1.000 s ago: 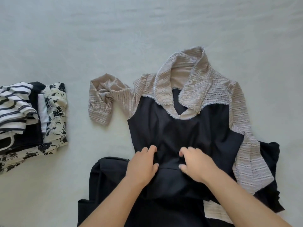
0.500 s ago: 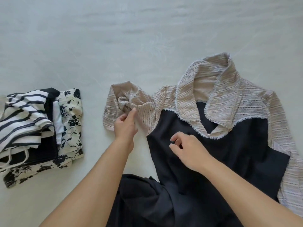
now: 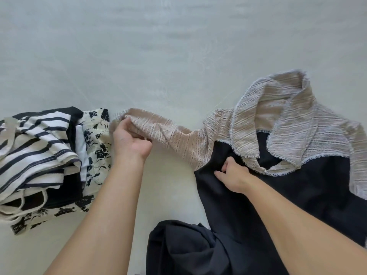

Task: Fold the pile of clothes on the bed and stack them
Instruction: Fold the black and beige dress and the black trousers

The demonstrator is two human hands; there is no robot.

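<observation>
The fingers [image 3: 127, 126] of the left hand [image 3: 131, 141] are curled round the cuff end of the dress's beige sleeve [image 3: 168, 133], pinching it and holding it drawn out to the left of the dress [image 3: 278, 175]. The sleeve's long axis runs nearly level, from the cuff in that hand across to the shoulder seam at the dress's upper left. The right hand [image 3: 234, 179] rests on the dark bodice just below the collar [image 3: 278, 126], fingers bent and bunching the cloth, seemingly to pin the dress while the sleeve is straightened.

As I judge it, the coming move turns on this line: the sleeve must swing back toward the bodice, rightward across to the right hand, so the left hand, already on the cuff, is the one placed to carry it. The dress lies on the bed [image 3: 178, 56], collar away from the person, skirt rumpled toward the near edge of the view; its far sleeve runs off the right side and is only partly seen.

Left of the dress, just beside the cuff and the left hand, sits the stack of folded clothes [image 3: 49, 159], striped top uppermost. The cuff is close enough to brush it. Beyond the collar the bed offers broad bare sheet; between stack and bodice there is a narrower strip.
</observation>
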